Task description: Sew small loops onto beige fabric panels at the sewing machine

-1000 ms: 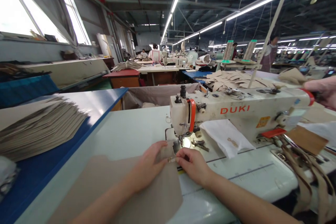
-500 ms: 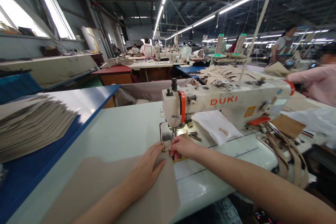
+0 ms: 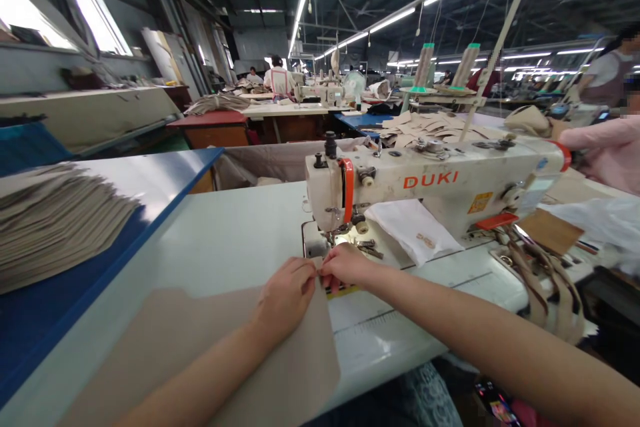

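A large beige fabric panel (image 3: 295, 360) lies across the white sewing table, its far corner close to the needle of a sewing machine (image 3: 380, 177) marked DUKI. My left hand (image 3: 285, 297) rests on the panel with its fingers curled closed at that corner. From the right, my right hand (image 3: 347, 265) pinches the same corner, its fingertips nearly meeting the left ones. What lies between the fingertips is mostly hidden. Behind my right hand the machine's lamp lights small metal parts. A white cloth pouch (image 3: 415, 230) with a brown print lies under the machine arm.
A stack of beige cut pieces (image 3: 60, 223) sits on the blue table at left. Beige straps (image 3: 545, 280) hang at the machine's right end, near a brown card (image 3: 553, 232). Thread cones (image 3: 424, 67) stand behind the machine. A person in a pink sleeve (image 3: 600, 137) works at right.
My left fingers, stretched flat beside a small metal piece at the corner before, have curled in over it. My right hand keeps its pinch. The view has shifted slightly.
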